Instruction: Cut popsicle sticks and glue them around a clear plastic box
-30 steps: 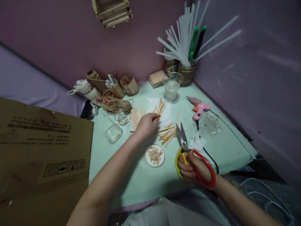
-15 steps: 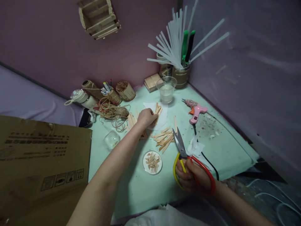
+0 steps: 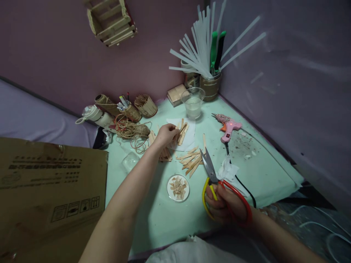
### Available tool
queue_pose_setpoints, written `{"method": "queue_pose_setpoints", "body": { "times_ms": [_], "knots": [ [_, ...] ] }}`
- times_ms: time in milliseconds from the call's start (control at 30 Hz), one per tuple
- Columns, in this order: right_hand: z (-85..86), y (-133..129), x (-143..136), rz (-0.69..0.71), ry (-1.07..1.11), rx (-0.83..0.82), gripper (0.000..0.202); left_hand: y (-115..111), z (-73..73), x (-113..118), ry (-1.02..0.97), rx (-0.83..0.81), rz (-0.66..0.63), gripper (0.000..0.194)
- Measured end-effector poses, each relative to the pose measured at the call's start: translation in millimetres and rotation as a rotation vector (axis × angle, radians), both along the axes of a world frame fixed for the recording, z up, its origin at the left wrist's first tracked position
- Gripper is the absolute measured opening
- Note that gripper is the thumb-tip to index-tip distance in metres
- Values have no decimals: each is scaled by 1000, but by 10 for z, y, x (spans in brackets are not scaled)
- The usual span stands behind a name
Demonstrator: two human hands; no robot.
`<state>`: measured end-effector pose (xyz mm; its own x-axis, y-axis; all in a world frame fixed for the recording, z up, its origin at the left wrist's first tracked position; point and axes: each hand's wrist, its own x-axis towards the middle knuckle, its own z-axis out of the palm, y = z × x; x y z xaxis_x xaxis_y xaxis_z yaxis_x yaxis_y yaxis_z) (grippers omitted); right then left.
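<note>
My left hand (image 3: 164, 133) reaches across the pale green table (image 3: 263, 171) and its fingertips pinch at wooden craft sticks (image 3: 182, 129) lying on a white paper sheet (image 3: 189, 137). Whether a stick is lifted I cannot tell. My right hand (image 3: 226, 206) grips scissors (image 3: 212, 173) with one yellow and one red handle, blades pointing away from me, near the table's front edge. A loose pile of cut sticks (image 3: 192, 159) lies between the two hands. A small round dish (image 3: 178, 188) of wood offcuts sits in front of my left forearm.
A pink glue gun (image 3: 229, 128) with a black cord lies at right beside crumpled tissue (image 3: 227, 168). A clear cup (image 3: 193, 102), a jar of white strips (image 3: 210, 86), twine (image 3: 131, 129), stick holders and a flask line the back. A cardboard box (image 3: 49, 186) stands at left.
My left hand has moved farther from me, off the stick pile and onto the sticks on the white paper. My right hand has held the scissors in place.
</note>
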<state>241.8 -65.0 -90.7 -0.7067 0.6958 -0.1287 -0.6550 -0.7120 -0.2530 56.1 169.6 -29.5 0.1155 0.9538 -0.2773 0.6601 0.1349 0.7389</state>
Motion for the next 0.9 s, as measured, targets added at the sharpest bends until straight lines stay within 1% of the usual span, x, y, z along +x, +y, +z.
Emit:
{"method": "queue_pose_setpoints", "body": {
  "times_ms": [100, 233, 333, 433, 500, 600, 700, 800, 900],
  "knots": [
    [-25, -12, -1, 16, -6, -8, 47, 13, 7, -9, -90, -33, -13, 11],
    [-14, -19, 11, 18, -49, -28, 45, -19, 23, 10, -167, -65, -1, 11],
    [-1, -11, 15, 27, -53, -16, 46, -51, 30, 36, -191, -77, 4, 12],
    [-10, -4, 14, 27, -57, -13, 47, -69, 35, 52, -204, -84, -17, 7],
    [-21, -5, 13, 26, -54, -20, 46, -64, 38, 49, -181, -39, -22, 11],
    [-22, -8, 14, 23, -47, -19, 46, -26, 45, 22, -57, 117, 0, 22],
    [-2, -9, 19, 23, -59, -23, 45, 26, 49, -20, 155, 263, 27, 31],
    [12, -6, 24, 36, -68, -27, 46, 49, 50, -36, 346, 340, 16, 30],
    [8, -2, 28, 47, -74, -22, 48, 17, 51, 40, 482, 402, -29, 25]
  ]
}}
